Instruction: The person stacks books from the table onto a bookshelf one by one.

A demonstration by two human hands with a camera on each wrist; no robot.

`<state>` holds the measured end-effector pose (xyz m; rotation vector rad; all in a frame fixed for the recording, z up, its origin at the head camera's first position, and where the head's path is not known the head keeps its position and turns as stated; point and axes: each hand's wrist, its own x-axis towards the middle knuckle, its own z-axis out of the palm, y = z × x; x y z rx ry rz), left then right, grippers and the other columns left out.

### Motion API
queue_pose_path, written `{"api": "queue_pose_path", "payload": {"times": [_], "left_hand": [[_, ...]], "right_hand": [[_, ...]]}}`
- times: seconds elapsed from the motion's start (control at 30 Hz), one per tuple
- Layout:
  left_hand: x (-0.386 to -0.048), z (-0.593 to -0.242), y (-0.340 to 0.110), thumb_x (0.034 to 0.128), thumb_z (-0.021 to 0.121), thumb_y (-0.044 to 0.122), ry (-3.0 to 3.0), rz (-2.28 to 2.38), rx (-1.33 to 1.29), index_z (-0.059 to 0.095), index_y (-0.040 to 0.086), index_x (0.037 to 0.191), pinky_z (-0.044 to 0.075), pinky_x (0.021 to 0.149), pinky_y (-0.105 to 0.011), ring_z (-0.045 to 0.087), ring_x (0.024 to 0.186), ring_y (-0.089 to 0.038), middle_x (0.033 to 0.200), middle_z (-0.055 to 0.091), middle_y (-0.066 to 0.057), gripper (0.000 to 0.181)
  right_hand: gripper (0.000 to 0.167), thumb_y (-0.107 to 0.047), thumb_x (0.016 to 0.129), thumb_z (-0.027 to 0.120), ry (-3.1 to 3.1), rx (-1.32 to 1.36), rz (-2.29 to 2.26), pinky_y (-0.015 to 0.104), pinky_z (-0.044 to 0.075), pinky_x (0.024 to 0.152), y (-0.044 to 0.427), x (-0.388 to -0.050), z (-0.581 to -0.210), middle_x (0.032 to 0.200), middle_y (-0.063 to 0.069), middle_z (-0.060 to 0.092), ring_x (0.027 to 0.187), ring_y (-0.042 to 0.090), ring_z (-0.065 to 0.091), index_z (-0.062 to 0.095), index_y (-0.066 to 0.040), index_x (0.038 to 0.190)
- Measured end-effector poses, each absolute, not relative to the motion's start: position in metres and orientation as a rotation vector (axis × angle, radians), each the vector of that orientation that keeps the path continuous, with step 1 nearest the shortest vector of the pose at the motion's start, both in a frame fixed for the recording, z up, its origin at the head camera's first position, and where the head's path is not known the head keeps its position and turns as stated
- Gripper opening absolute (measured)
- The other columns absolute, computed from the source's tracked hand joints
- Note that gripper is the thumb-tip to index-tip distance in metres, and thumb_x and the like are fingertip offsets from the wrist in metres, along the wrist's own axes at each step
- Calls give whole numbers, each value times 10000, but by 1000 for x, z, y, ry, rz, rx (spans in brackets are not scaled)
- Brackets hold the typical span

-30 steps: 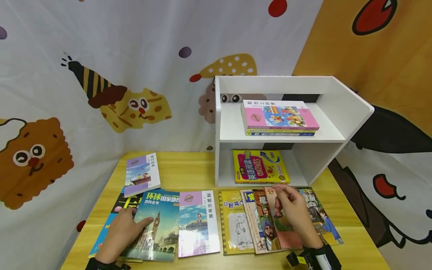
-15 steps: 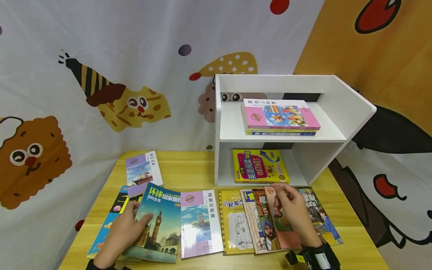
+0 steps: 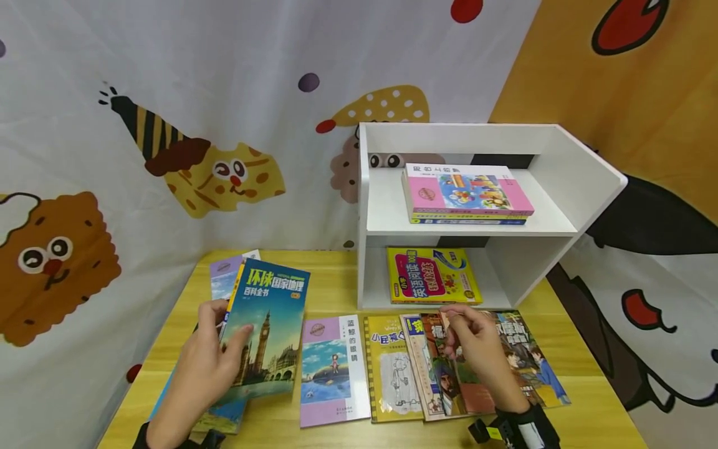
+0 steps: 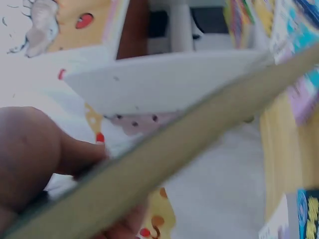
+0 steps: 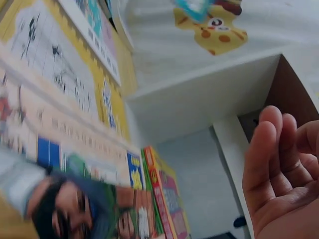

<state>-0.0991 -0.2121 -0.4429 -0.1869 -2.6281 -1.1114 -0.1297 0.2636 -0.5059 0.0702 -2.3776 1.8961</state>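
Observation:
My left hand (image 3: 204, 368) grips a teal geography book (image 3: 269, 337) with a clock tower on its cover, thumb on the front and fingers behind. The book is raised and tilted above the table's left side. In the left wrist view its page edge (image 4: 164, 157) crosses the frame. My right hand (image 3: 485, 349) hovers over or lightly touches a row of overlapping books (image 3: 471, 390); contact cannot be told. Its fingers (image 5: 261, 154) are loosely curled and hold nothing. A purple-and-white book (image 3: 325, 399) and a yellow spiral-bound book (image 3: 395, 374) lie between the hands.
A white two-level shelf (image 3: 468, 234) stands at the back right. Several stacked books (image 3: 465, 193) lie on its upper level, and a yellow-covered book (image 3: 432, 277) lies below. Another purple book (image 3: 224, 277) lies at the back left, partly hidden behind the raised book.
My left hand has lifted the teal geography book from the pile and tilted it up, away from the table. My right hand has shifted slightly left over the row of books.

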Motion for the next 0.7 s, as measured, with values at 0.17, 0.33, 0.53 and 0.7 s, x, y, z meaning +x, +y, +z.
{"api": "queue_pose_path", "payload": {"times": [0.17,0.33,0.53,0.7], "left_hand": [[-99,-439,-179,1101,675,80,-2411,-1423,-305,348,-29,1427,403,1187,-752,457,1511,-561,1534,489,-352,474],[-101,-445,-141,1112,629,27,-2242,-1642,-372,310,-45,1403,369,1245,-577,319,1627,-535,1645,333,-278,438],[-105,-450,-102,1130,626,100,-2139,-1926,-218,279,7,1384,475,1016,-452,601,1319,-355,1503,468,-248,441],[-108,-463,-83,1118,656,127,-2111,-2031,-142,313,41,1405,480,710,-298,540,743,-140,1201,612,-200,456]], "right_hand": [[366,-271,1197,514,-2423,214,1961,432,653,579,243,-130,-499,858,153,750,670,298,763,657,-16,1417],[420,-265,1212,465,-2539,499,2041,514,690,747,208,-130,-498,1202,264,763,923,342,820,591,-32,1538],[574,-316,1216,440,-2655,534,2104,318,647,895,175,-117,-499,1391,386,636,1146,518,707,402,31,1672],[591,-356,1200,488,-2570,442,2249,222,354,499,164,-111,-501,601,56,385,451,270,339,338,-154,1734]]}}
